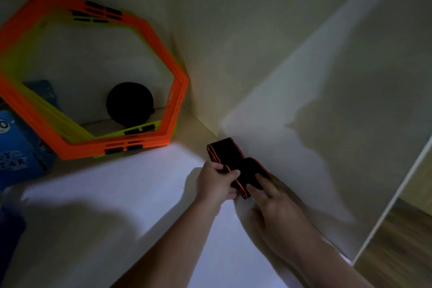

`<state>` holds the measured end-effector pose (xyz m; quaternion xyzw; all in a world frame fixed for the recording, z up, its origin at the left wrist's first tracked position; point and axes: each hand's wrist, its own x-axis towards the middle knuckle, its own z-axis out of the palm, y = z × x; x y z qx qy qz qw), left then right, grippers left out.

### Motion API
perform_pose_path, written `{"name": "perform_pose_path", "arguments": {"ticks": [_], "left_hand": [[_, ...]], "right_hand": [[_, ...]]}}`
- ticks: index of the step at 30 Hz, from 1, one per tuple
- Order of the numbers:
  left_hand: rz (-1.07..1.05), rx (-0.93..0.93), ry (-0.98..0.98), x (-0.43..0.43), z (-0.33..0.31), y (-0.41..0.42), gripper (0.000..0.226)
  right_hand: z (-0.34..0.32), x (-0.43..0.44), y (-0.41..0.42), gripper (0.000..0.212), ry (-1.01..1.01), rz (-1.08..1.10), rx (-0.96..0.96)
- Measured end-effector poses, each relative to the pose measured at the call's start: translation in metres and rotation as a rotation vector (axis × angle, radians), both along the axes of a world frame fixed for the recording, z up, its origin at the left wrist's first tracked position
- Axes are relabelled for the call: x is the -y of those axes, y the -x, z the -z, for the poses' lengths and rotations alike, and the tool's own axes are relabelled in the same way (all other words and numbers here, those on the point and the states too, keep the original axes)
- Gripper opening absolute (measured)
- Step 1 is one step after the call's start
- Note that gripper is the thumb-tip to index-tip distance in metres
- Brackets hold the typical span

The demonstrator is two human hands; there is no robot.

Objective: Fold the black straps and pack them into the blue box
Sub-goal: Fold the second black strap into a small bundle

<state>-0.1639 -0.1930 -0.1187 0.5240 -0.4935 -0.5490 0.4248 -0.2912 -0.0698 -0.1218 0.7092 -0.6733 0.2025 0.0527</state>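
A black strap with orange edging [230,155] lies partly folded on the white shelf surface [140,182], against the right wall. My left hand [216,182] pinches its near left edge between thumb and fingers. My right hand [271,199] presses straight fingers down on the strap's near folded end. The blue box [16,154] stands at the far left edge, partly cut off by the frame.
A stack of orange and yellow hexagonal rings [93,77] leans against the back wall at the left. Behind them sits a round black object [129,104]. A white cabinet wall [304,77] closes the right side, with wooden floor [402,252] beyond it.
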Motion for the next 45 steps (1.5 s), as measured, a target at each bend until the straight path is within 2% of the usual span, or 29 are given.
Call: {"name": "perform_pose_path", "arguments": {"ticks": [3,7,12,15,20,25,33,45], "left_hand": [[-0.021,0.031,0.060,-0.004,0.000,0.001,0.038],[-0.003,0.202,0.167,-0.004,-0.002,-0.008,0.029],[0.058,0.273,0.147,-0.004,-0.003,-0.015,0.023],[0.071,0.238,0.135,-0.007,-0.005,-0.013,0.022],[0.071,0.157,0.129,-0.015,-0.009,-0.017,0.027],[0.037,0.135,0.167,-0.025,-0.025,-0.030,0.021],[-0.142,0.197,0.287,-0.062,-0.071,-0.086,0.015],[-0.481,0.422,0.510,-0.142,-0.114,-0.232,0.012]], "right_hand": [[0.003,0.005,0.001,0.057,-0.090,-0.005,-0.024],[0.011,0.013,0.002,0.062,-0.121,-0.016,0.018],[0.010,0.018,0.001,0.063,-0.099,-0.012,0.063],[0.004,0.014,0.000,0.063,-0.097,-0.041,0.086],[-0.013,0.016,0.006,0.062,0.009,-0.078,0.218],[-0.031,0.024,0.006,0.058,0.040,-0.084,0.346],[-0.055,0.043,-0.017,0.046,0.048,-0.194,0.602],[-0.105,0.025,-0.154,0.038,-0.018,-0.494,0.667]]}}
